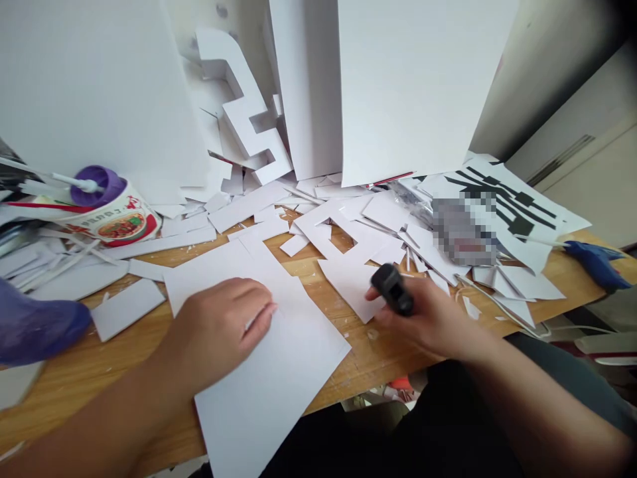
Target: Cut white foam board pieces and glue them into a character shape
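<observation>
A loosely curled left hand (226,328), its grip unclear, rests on a partly notched sheet (283,365); the right hand (435,318) clasps a black tool (393,290); cut pieces (249,206) lie far.

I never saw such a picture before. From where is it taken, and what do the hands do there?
This one picture comes from a camera worn on a person's head, looking forward and down. There is no machine, only two bare hands. The left hand rests on a large white sheet; the right hand holds a small black tool, too blurred to identify. On the wooden table lie many white scraps, with a printed bowl at left.
</observation>
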Demonstrator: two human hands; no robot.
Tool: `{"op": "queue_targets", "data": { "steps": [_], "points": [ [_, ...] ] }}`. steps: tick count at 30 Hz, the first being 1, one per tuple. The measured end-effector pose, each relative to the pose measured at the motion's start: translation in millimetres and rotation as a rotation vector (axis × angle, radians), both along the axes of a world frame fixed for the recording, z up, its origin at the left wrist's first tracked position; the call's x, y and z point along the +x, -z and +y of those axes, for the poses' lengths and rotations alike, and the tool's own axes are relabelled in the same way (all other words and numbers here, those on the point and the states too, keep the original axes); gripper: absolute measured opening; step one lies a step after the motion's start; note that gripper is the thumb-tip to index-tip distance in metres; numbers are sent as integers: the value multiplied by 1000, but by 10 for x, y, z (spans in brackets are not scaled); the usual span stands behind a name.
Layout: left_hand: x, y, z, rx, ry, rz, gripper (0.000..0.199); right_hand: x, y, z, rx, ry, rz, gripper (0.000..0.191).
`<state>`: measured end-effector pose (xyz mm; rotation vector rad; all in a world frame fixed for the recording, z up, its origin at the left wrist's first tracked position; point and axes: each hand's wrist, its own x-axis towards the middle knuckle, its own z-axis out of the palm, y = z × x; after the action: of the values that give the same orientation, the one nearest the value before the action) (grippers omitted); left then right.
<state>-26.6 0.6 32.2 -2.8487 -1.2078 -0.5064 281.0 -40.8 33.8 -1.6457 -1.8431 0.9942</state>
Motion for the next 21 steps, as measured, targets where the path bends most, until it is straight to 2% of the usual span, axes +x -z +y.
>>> {"op": "queue_targets", "data": {
  "steps": [2,4,6,8,12,14,16,18,21],
  "points": [
    [-171,-129,-20,-78,-223,147,30,-222,-9,-54,-17,-89,-51,5],
    [-356,-214,-118,-172,-410,262,30,-387,-24,-106,-16,-169,-44,3],
    [-519,-205,-277,-235,-562,299,28,-480,-33,-143,-13,-213,-35,4],
    [-625,-99,-456,-286,-604,250,26,-519,-25,-161,-35,-204,-50,5],
    [-610,193,-741,-281,-658,-61,30,-543,23,-169,-126,-138,52,6],
    [-513,265,-821,-362,-715,-357,36,-560,32,-190,-199,-117,227,18],
    [-404,262,-865,-467,-744,-753,44,-577,25,-226,-278,-104,393,25],
    [-328,201,-880,-553,-747,-1094,47,-576,14,-258,-285,-94,450,27],
    [-337,45,-863,-601,-767,-1341,41,-526,16,-253,-153,16,453,26]
  ]
}}
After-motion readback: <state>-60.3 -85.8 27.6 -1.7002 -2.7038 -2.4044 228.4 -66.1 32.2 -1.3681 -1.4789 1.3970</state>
